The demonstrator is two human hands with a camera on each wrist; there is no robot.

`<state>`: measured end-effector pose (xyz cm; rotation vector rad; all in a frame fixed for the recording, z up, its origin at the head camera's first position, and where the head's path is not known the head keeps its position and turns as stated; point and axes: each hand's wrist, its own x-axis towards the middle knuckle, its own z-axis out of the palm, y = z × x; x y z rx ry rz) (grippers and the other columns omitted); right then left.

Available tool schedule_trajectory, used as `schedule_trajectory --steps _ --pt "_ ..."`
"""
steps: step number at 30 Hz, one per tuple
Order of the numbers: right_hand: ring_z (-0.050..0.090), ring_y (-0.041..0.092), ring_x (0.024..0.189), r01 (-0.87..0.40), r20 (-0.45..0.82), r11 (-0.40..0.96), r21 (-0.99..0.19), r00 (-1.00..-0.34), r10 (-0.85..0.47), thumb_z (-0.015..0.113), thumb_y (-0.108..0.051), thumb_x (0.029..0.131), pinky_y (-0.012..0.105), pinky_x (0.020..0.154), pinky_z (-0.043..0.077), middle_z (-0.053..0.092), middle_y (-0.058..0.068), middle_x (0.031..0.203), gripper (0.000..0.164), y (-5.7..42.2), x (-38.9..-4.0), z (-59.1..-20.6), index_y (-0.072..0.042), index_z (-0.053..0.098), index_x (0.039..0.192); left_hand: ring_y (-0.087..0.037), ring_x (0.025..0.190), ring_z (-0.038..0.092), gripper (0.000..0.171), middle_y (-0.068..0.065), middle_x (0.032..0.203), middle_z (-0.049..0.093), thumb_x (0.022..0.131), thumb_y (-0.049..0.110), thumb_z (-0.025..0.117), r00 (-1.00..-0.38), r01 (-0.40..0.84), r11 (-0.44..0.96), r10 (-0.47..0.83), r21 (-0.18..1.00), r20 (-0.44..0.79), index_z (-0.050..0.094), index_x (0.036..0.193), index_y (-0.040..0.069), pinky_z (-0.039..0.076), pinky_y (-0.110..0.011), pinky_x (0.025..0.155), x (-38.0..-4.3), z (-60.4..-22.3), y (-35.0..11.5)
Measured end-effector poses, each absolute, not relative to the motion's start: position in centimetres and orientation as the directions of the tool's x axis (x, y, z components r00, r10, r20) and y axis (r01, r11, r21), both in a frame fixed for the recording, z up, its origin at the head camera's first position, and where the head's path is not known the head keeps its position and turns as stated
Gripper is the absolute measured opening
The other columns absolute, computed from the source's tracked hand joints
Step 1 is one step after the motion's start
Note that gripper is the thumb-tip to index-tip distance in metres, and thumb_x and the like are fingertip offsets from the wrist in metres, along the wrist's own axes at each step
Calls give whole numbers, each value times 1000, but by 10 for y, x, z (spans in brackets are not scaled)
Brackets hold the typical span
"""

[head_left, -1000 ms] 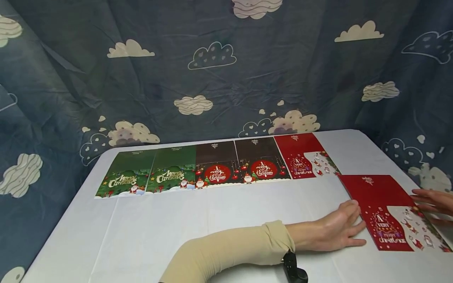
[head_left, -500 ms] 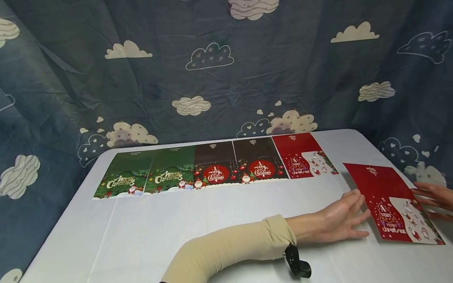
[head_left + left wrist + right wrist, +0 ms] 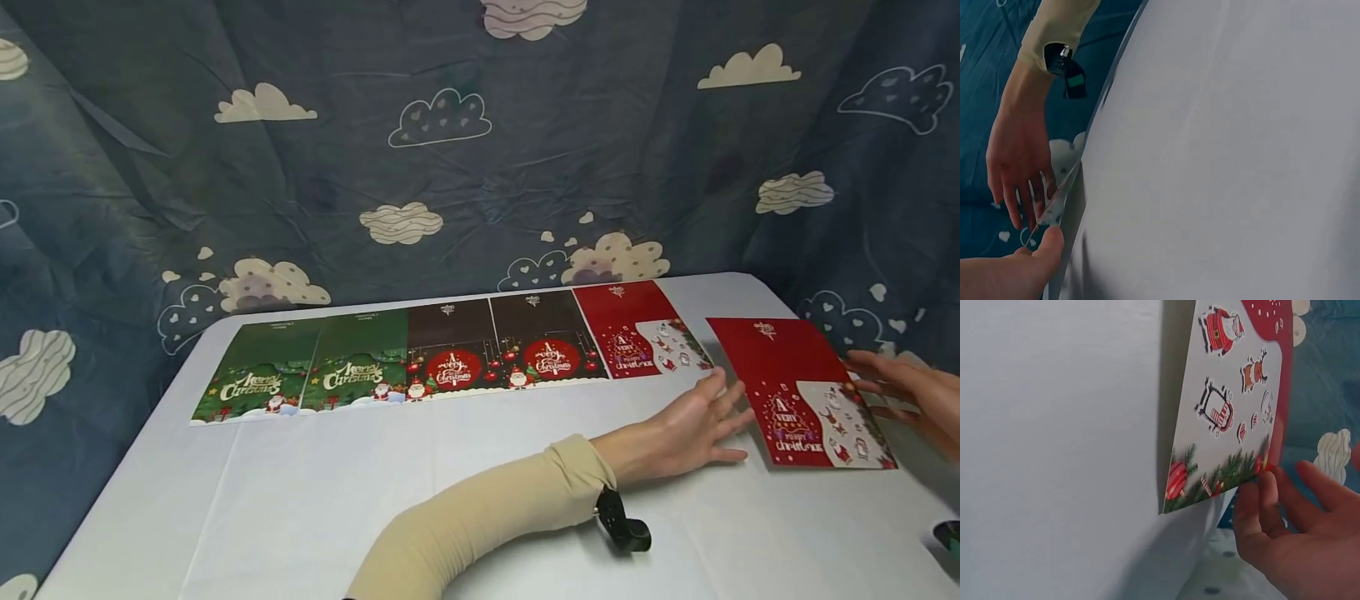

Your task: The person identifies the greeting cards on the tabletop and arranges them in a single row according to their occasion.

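A red Christmas card [image 3: 783, 358], unfolded, is tilted above the tabletop between my two hands. My left hand [image 3: 686, 429] holds its left edge, the other fingers spread out. Seen almost edge-on in the left wrist view, the card [image 3: 1054, 201] meets the thumb and a fingertip. My right hand [image 3: 911, 396] is at the opposite edge. In the right wrist view, the fingertips of the right hand [image 3: 1300, 528] pinch the border of the card [image 3: 1216, 406], beside the printed fir branches.
Along the table's back edge lies a row: two green cards [image 3: 363, 354], two dark brown cards [image 3: 536, 342] and a red card [image 3: 641, 325]. A white cloth [image 3: 337, 492] covers the table. Behind hangs a blue cloud-patterned curtain [image 3: 315, 192]. A small dark object [image 3: 948, 532] shows at the right edge.
The red card has risen off the table and moved back and slightly left, nearer the row. Both hands have travelled with it. The cards in the row have stayed put.
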<state>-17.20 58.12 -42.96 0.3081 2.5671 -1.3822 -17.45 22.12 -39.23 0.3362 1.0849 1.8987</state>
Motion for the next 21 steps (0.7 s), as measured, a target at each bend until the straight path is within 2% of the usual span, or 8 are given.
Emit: schedule_trajectory --steps 2,7,14,19,21 --pt "5 54 129 282 -278 530 -800 -956 90 15 -64 99 77 100 16 -9 30 157 84 579 -179 -425 -7 -8 156 -24 145 28 68 5 161 24 105 51 27 -571 -560 -219 800 799 -182 3 159 19 30 -60 109 -181 -392 221" --pt "9 54 131 281 -253 537 -795 -959 127 12 -63 99 75 103 17 -4 32 156 85 561 -190 -404 -3 -7 155 -24 144 30 68 5 159 28 105 52 28 -598 -552 -239 781 799 -180 5 159 18 31 -57 110 -198 -392 221" --pt "10 53 131 259 -234 520 -814 -966 114 13 -61 100 71 107 14 1 35 152 85 541 -197 -380 3 -3 154 -27 143 30 66 2 159 29 105 50 30 -639 -560 -295 749 774 -176 9 159 18 30 -59 110 -216 -394 227" --pt "8 48 133 233 -212 510 -828 -972 100 15 -63 99 69 109 14 2 32 153 84 543 -209 -378 -3 -2 156 -29 142 32 64 -2 159 29 105 50 31 -669 -566 -346 723 748 -172 15 159 19 28 -62 109 -227 -394 230" --pt "13 42 134 232 -209 502 -833 -972 102 15 -65 98 67 110 16 5 26 154 85 546 -215 -378 -7 -1 157 -29 142 33 66 -2 159 29 105 52 31 -680 -564 -361 713 743 -170 15 159 18 28 -63 109 -232 -393 231"
